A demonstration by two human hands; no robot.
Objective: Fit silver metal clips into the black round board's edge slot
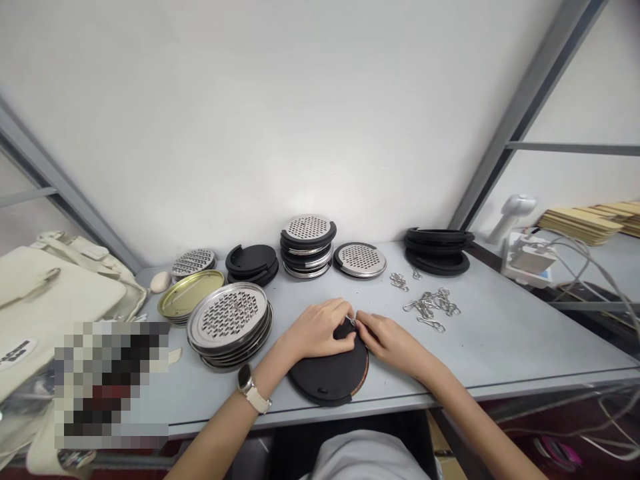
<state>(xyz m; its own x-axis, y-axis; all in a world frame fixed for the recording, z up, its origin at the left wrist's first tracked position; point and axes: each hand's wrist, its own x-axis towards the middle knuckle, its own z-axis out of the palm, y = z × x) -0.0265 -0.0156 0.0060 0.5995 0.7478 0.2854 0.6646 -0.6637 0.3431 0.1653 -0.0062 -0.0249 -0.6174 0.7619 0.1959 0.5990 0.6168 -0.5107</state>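
A round black grater holder (327, 377) lies flat at the table's front edge, with a thin reddish-brown rim showing on its right side. My left hand (320, 330), with a watch on the wrist, rests on its far part, thumb and fingers closed around the far edge. My right hand (385, 337) pinches at the same edge, its fingertips meeting those of my left hand. A small silver metal clip (353, 322) shows between the fingertips, mostly hidden by them. To the right lies a loose heap of silver wire clips (433, 303).
On the left stand stacked metal grater discs (230, 313) and gold-coloured discs (190, 293). Along the wall are black holders (253, 260), a stack with graters (307, 230), a single grater (363, 259) and more black holders (440, 250). A cream bag (65, 287) sits far left.
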